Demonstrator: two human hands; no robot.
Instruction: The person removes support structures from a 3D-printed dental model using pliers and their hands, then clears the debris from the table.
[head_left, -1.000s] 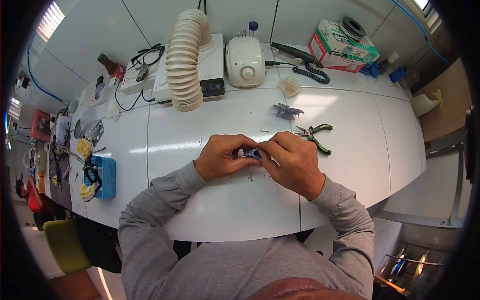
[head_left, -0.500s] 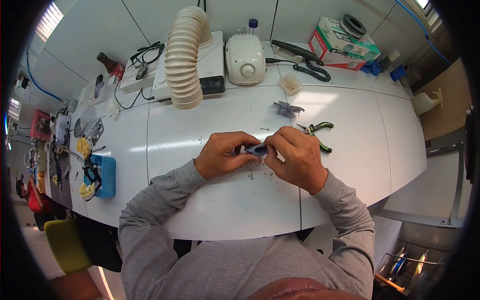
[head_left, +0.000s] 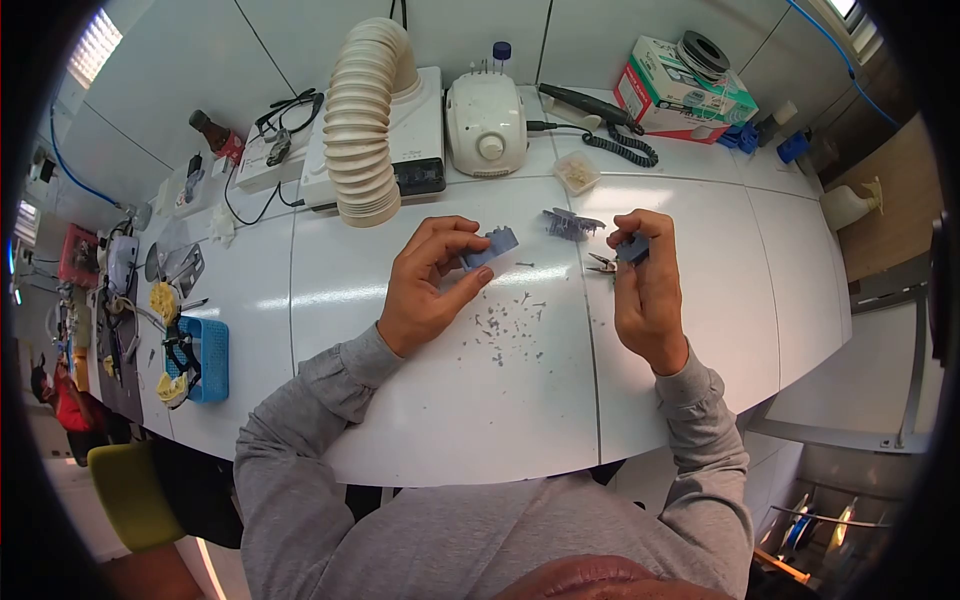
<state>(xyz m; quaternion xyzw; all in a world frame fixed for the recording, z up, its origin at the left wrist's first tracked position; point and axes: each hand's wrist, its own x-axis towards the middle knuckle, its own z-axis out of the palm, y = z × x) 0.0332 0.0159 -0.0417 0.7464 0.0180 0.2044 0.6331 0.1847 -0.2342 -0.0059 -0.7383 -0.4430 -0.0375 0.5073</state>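
My left hand [head_left: 430, 285] pinches a blue-grey block with tooth-like bumps [head_left: 492, 248] along its top, held above the table between thumb and fingers. To the right, my raised right hand [head_left: 648, 290] is closed on a smaller, darker blue-grey piece [head_left: 632, 248]. Small pliers [head_left: 602, 263] lie behind that hand, which hides their handles, so only the jaws show. A spiky grey-purple piece [head_left: 572, 224] rests between the hands, farther back. Small grey fragments [head_left: 505, 325] are scattered on the white table below.
A ribbed white hose [head_left: 360, 130] bends down over the back left of the table. Beside it stand a white control box with a knob [head_left: 487, 125], a black handpiece [head_left: 590, 107] with coiled cord and a small clear container [head_left: 577, 172]. A blue basket [head_left: 210, 360] stands left.
My hands have separated, each now with a blue-grey piece. The right moved up and right, in front of the pliers; the left moved slightly up. More grey fragments are visible on the table.
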